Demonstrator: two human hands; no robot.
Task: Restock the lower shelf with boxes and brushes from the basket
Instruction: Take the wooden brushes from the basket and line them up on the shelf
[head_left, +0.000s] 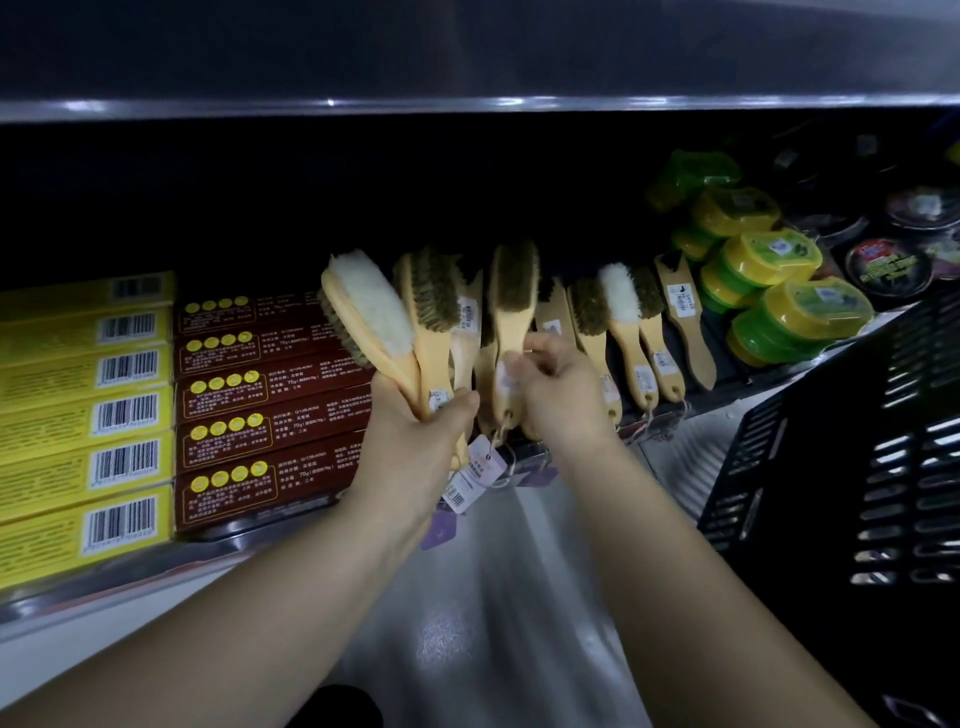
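Both forearms reach toward the shelf (717, 402). Left grip (421, 426) clutches two brushes (395, 332) by their handles; right grip (558, 387) pinches another brush (511, 322) standing on the shelf, beside red boxes (270, 405).

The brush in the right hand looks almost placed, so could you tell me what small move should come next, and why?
Probably lower that brush until it rests in the gap on the shelf, then let go. The right hand pinches its handle upright among the standing brushes, and the left hand holds more brushes waiting to be placed.
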